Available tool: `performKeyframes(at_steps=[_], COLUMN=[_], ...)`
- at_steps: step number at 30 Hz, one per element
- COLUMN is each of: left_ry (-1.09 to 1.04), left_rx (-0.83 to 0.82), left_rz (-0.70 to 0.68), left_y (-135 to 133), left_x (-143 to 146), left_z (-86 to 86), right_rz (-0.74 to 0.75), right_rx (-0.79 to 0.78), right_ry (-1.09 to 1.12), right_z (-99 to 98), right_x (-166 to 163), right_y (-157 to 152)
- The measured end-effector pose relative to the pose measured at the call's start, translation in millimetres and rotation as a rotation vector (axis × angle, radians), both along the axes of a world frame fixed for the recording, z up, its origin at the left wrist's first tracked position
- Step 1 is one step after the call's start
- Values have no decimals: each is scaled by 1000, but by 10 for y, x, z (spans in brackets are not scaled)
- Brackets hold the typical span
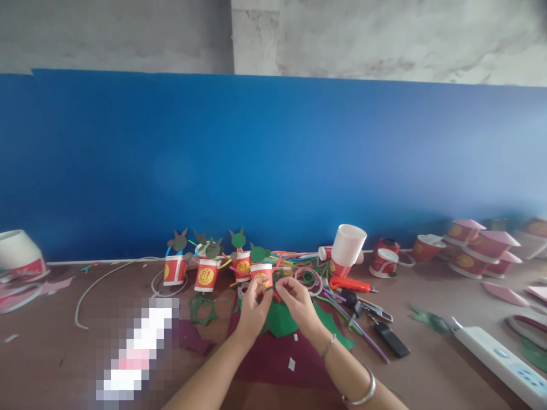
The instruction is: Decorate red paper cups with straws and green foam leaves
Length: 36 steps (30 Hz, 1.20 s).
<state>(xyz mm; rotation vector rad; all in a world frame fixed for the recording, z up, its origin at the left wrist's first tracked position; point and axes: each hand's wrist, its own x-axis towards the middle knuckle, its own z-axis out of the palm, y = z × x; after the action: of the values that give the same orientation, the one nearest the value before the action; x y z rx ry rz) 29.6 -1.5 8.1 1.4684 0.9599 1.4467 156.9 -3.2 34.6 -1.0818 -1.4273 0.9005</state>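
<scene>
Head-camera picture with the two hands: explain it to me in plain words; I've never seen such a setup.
There is no machine here. A camera worn on a person's head looks forward and down at their own bare left hand and right hand. The fingertips of each hand are drawn together; whatever they may hold is too small to tell.

Below them, green paper lies on a dark maroon sheet, on a brown table. Beyond stand red-and-white paper cups with green paper heads. To the right are an orange-handled cutter, a tall stack of white paper cups and a white power strip.
</scene>
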Motion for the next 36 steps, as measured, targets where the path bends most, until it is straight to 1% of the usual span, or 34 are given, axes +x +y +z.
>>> performKeyframes(at_steps=[2,4,6,8,11,14,16,19,23,29,36], left_ry=[23,62,100,135,151,179,211,253,299,323,372], left_rx=[-17,-8,24,66,62,32,46,76,137,235,292], left_rz=[7,35,100,169,225,279,305,295,275,255,265], left_y=[18,25,22,17,10,3,-2,-14,-35,-41,-18], left_x=[7,8,4,-3,-13,-16,-14,-6,-2,-21,-36], left_z=[-3,5,14,22,40,73,95,109,104,82,66], right_rz=[-8,-22,-39,-57,-148,-267,-290,-284,-265,-211,-176], right_rx=[-19,-30,-22,11,130,328,439,514,490,340,294], right_ry=[93,131,94,3,-147,-312,-425,-523,-505,-410,-393], right_z=[-6,-11,-18,-33,-66,-81,-71,-50,-40,0,4], right_x=[0,2,3,5,7,6,4,-4,-14,-15,-5], right_y=[1,4,7,7,-6,-40,-67,-92,-81,-58,-43])
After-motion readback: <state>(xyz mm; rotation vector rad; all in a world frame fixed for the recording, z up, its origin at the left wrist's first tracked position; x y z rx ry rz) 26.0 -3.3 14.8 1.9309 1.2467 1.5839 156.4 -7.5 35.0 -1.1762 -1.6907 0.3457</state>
